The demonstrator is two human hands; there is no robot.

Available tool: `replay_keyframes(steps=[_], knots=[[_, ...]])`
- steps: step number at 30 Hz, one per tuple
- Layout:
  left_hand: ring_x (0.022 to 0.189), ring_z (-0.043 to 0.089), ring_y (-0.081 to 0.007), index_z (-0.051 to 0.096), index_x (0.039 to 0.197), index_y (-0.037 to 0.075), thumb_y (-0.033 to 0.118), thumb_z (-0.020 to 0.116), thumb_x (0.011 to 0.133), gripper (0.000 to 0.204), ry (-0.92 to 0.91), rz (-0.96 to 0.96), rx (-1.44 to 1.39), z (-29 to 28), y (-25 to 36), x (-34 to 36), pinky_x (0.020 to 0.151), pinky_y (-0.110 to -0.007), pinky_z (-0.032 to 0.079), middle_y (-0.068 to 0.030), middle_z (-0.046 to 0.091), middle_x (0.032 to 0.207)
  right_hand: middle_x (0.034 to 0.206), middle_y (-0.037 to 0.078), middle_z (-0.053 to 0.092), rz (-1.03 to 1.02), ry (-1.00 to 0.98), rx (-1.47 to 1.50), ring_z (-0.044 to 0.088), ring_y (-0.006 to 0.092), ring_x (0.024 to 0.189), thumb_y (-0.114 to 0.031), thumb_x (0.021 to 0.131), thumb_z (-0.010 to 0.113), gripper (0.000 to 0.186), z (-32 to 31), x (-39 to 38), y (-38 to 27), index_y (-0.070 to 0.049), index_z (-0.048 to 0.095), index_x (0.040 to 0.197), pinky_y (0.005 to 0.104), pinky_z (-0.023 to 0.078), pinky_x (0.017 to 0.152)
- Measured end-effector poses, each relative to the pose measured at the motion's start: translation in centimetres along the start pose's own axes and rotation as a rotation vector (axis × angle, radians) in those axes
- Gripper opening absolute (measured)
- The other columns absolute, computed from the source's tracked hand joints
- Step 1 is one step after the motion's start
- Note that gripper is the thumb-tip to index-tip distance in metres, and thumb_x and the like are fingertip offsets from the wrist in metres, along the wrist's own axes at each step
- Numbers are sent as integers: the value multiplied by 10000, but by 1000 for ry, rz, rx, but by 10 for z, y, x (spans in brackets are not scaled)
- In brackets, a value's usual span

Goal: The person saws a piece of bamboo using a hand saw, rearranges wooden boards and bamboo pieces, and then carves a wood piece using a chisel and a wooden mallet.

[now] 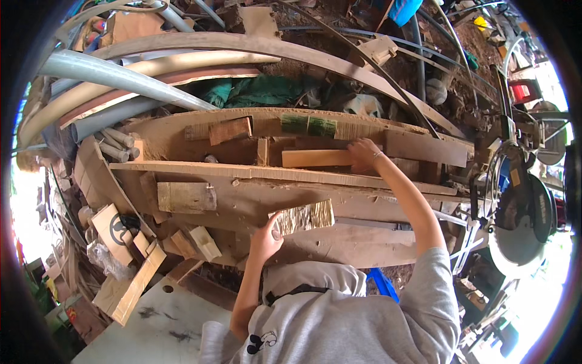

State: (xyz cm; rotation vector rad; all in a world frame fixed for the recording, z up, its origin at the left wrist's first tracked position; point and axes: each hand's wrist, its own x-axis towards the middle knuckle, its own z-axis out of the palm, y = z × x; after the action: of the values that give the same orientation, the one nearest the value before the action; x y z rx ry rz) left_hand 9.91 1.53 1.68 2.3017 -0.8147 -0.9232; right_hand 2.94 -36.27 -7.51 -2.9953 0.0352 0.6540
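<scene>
My left hand [265, 241] grips one end of a short wood block [306, 217] with a rough, streaked face. That block is held above the near part of the dusty wooden bench [357, 246]. Farther out, my right hand [365, 155] is closed over the right end of a smooth, pale wooden board [316, 158]. This board lies lengthwise in a long trough behind a wooden rail [273, 173]. Its right end is hidden by my fingers. Along the trough's far side sit green-stained wood pieces [308, 125] and a brown block [230, 130].
A circular saw with a large round blade [515, 246] stands at the right. A weathered block [187, 197] and small offcuts [205, 242] lie on the bench's left side. Long pipes [121, 76] and a curved plank [242, 42] stretch behind. A white panel [151, 321] is at lower left.
</scene>
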Motion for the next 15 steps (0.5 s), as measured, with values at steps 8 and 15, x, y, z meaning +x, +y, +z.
replay_keyframes(steps=[8,15], knots=[[613,572,-286,364,1228,251,51,592,641,661,-26,-18,15,1,-3,-4,544,-381,445,-115,554,657,891,186,591,88,71,707,556,337,843,-334,560,689,507,-38,2,-13,-30,563,946,391,446,730],[593,565,-298,401,1211,235,5,517,641,625,-35,-11,-121,1,-2,-7,550,-388,437,-132,529,620,877,182,596,210,19,425,572,322,804,-455,591,658,554,-110,-34,2,-32,570,939,392,456,715]])
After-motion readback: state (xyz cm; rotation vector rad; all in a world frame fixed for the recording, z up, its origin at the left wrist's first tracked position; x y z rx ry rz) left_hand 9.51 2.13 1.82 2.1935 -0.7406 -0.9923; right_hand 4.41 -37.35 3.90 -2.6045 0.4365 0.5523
